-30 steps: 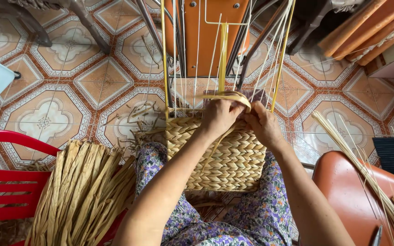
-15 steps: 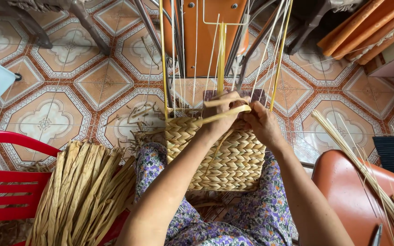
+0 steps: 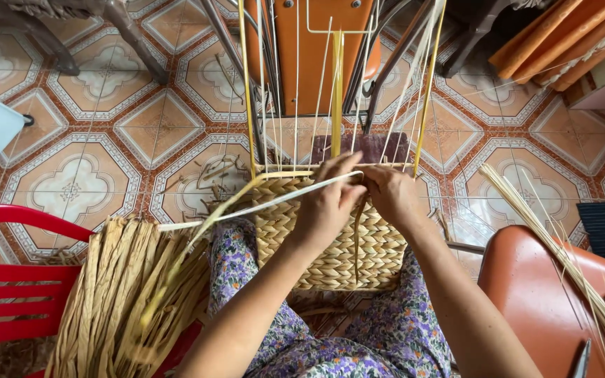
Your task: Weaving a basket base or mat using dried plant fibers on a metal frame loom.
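My half-woven tan straw basket (image 3: 330,238) is plaited low; bare upright stakes (image 3: 337,91) remain. Left hand (image 3: 327,203) pinches a pale flat strand (image 3: 260,204); right hand (image 3: 390,192) curls against the rim.

Patterned tile floor (image 3: 106,133) bears scattered straw scraps (image 3: 208,175).

Patterned tile floor (image 3: 92,161), daylit.
Red plastic chair (image 3: 8,280) at left, orange seat (image 3: 547,294) at right, orange chair back (image 3: 330,56) ahead.

Straw bundle (image 3: 117,294) left of woven basket (image 3: 330,241); chair (image 3: 561,308) right.
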